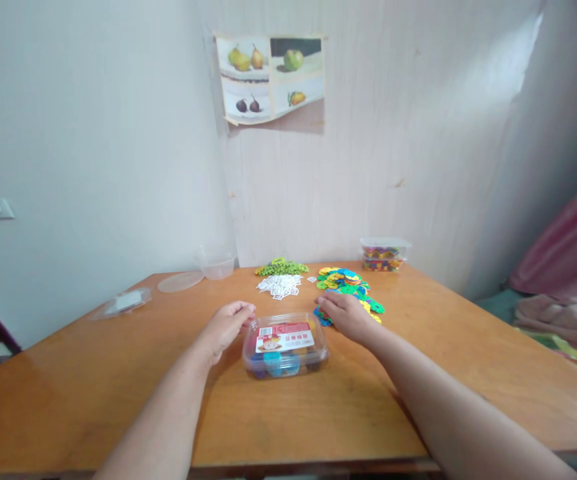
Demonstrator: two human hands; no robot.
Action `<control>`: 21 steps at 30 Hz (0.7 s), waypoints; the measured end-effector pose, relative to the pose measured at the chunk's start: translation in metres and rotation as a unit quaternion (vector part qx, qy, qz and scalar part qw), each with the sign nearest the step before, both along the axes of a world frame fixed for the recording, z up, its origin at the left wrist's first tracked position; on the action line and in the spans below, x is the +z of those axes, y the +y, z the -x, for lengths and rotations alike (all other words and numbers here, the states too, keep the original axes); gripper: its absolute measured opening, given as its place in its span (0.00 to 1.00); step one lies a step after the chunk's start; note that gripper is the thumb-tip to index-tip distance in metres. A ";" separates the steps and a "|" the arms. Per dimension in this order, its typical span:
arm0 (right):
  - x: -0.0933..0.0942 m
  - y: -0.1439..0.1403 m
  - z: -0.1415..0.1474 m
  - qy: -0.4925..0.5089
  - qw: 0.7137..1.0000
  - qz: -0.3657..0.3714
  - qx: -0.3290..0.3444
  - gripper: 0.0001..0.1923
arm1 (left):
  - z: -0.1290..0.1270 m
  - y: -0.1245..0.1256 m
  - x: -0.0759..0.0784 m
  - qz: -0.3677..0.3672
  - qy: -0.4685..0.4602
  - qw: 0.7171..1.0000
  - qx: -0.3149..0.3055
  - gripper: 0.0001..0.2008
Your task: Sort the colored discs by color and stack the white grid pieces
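The clear plastic box (285,347) on the wooden table carries a red and white label (285,337) on its lid, with a barcode patch at one corner, but the print is too small and blurred to read. The little white tiles (279,286) farther back seem to bear marks, and those cannot be made out either.

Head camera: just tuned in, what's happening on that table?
A person sits at a wooden table with both hands out. The left hand rests against the left end of a lidded clear plastic box holding coloured pieces. The right hand touches a loose pile of colourful flat discs. White pieces lie farther back.
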State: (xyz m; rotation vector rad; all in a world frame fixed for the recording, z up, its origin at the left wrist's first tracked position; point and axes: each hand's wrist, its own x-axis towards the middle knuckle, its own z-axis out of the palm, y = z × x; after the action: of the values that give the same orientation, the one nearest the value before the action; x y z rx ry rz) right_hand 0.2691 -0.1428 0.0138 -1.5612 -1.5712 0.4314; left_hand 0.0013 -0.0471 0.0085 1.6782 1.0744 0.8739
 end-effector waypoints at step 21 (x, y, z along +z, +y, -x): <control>-0.024 0.012 0.020 0.084 0.995 0.030 -0.041 0.13 | -0.019 -0.014 -0.024 0.101 -0.176 0.977 0.062 0.14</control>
State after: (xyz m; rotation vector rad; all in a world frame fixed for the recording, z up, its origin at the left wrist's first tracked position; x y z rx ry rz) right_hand 0.2489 -0.1308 -0.0106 -1.5848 -1.3728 0.5542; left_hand 0.0198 -0.0612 -0.0158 1.2430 0.9916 1.0591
